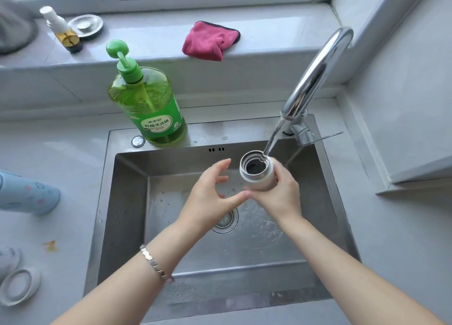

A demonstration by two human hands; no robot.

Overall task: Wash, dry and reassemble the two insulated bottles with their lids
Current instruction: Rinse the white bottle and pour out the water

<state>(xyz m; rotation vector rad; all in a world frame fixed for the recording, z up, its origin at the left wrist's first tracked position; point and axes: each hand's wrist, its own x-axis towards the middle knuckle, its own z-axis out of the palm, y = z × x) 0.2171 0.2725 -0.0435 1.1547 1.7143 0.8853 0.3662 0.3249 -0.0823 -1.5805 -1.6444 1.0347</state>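
One bottle (256, 175) is over the sink (127, 202), at its 1 o'clock, your right hand (278, 197) curled round it. Your left hand (210, 192) is spread wide, holding nothing. Slide the mouth under the water (274, 138) so it fills inside.

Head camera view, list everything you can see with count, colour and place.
white bottle: one, white, lidless, under the tap's stream
blue bottle: one, pale blue, lying on counter, left
lid: one, white, counter, lower left
soap bottle: one, green, sink's back rim
cloth: one, pink, sill
spray bottle: one, white and amber, sill, left
metal disc: one, silver, sill, beside spray bottle
tap: one, chrome, back right, running
sink: one, steel, centre
bracelet: one, silver, left wrist
left hand: one, open, beside white bottle
right hand: one, grips white bottle
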